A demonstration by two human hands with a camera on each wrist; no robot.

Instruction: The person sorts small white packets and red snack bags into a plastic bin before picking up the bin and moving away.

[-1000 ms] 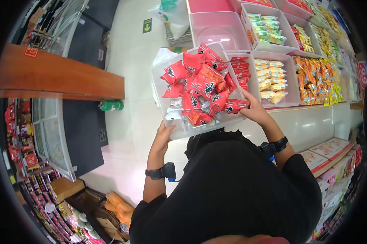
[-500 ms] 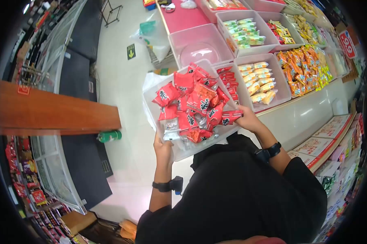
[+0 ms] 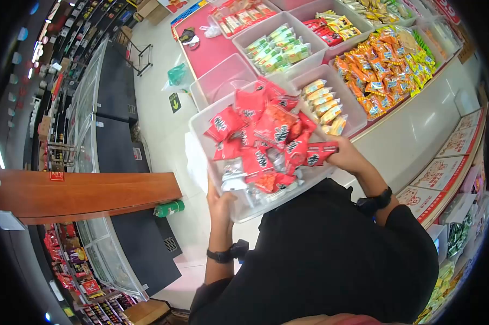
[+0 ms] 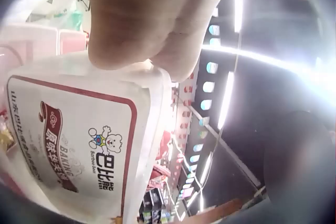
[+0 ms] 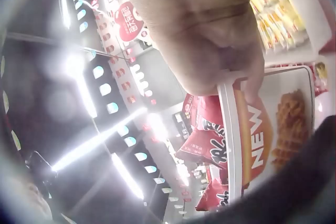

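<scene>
In the head view, a translucent plastic bin (image 3: 244, 208) is held up in front of the person's body, its near edge by the black shirt. Red snack packets (image 3: 263, 127) fill much of it, with silvery packets (image 3: 233, 176) along the left side. My left hand (image 3: 220, 205) grips the near-left rim, thumb over the edge. The right hand (image 3: 346, 156) holds the right rim beside a red packet. Printed labels show on the outer walls: a bear logo label (image 4: 107, 142) in the left wrist view, an orange "NEW" label (image 5: 262, 134) in the right wrist view.
Open bins of wrapped snacks stand on a pink display counter (image 3: 204, 57), among them orange packets (image 3: 377, 70) and cream-coloured packets (image 3: 326, 108). Left of the aisle are a brown wooden beam (image 3: 109, 192), a green bottle (image 3: 168, 208) and dark freezers (image 3: 114, 143).
The view has turned, so the counter's bins slide left and tilt in it. The held bin sits lower than a second ago and now overlaps the counter's red packets. Both hands keep their grip.
</scene>
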